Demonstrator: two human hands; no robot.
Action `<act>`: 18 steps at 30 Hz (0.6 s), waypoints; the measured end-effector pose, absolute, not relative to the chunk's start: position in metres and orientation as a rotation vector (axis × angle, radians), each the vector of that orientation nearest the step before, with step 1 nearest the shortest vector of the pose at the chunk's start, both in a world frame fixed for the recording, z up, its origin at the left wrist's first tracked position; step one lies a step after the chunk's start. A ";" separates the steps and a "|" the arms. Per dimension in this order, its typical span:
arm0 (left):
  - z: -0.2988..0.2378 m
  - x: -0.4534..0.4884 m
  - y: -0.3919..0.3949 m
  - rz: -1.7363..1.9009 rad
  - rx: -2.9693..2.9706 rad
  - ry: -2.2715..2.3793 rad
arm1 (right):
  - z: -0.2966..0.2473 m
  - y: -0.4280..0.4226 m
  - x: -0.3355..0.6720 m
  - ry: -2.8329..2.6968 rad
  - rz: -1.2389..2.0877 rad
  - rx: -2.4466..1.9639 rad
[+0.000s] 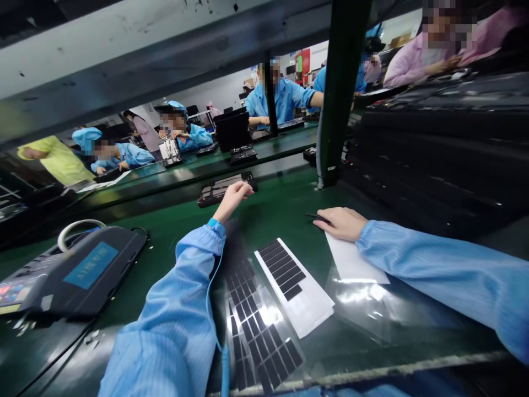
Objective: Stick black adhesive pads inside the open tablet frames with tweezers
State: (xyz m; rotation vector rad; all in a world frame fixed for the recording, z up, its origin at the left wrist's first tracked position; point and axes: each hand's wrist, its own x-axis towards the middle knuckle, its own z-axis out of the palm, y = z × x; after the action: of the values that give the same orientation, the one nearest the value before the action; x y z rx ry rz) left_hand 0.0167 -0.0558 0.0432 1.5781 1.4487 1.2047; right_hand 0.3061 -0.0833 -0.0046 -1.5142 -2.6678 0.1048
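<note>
At the far left a person in yellow (55, 160) stands behind the bench; nearer, a grey machine (105, 284) with a blue label (91, 265) rests on the green table (285, 204), small pale scraps lying by it. Beyond, a co-worker in a blue cap (86, 138) leans over the far bench.

Next comes the left hand (235, 197), its wrist in a blue band (214, 223) with a cord (209, 292) running down the sleeve. Its fingers are curled at the near edge of a flat dark device (215, 189) — whether they grip or touch it, I cannot tell.

Below that hand, clear sheets (298, 349) of black strips overlap on the table, reaching its front edge. Just right of them lies a white sheet (308, 312), slanted, with a row of black strips (282, 268) on its upper part.

The right hand (344, 223) grasps a thin dark tool (313, 215) — tip pointing left — above blank white paper (351, 259). Clear film (363, 317) shines beneath the paper. Farther right are a green post (341, 82), a black stack (430, 160) and a person in pink (407, 60).
</note>
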 end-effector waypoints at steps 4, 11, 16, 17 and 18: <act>0.053 0.050 -0.126 0.850 2.045 1.258 | -0.003 -0.088 0.321 -2.783 0.145 -1.339; 0.012 0.061 -0.212 0.227 2.660 1.024 | 0.012 -0.085 0.302 -2.846 0.185 -1.175; -0.003 0.056 -0.191 0.287 2.664 0.938 | 0.005 -0.089 0.250 -2.829 0.052 -1.210; -0.004 0.055 -0.187 0.316 2.647 0.928 | 0.002 -0.090 0.245 -2.837 0.045 -1.209; -0.005 0.054 -0.184 0.344 2.630 0.921 | -0.002 -0.091 0.242 -2.837 0.038 -1.208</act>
State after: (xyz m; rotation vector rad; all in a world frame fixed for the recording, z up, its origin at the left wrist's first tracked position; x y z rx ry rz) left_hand 0.0536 -0.1845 -0.0051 2.6303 0.9210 0.3441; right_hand 0.2419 -0.0906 -0.0018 -1.2077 -2.8371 0.0378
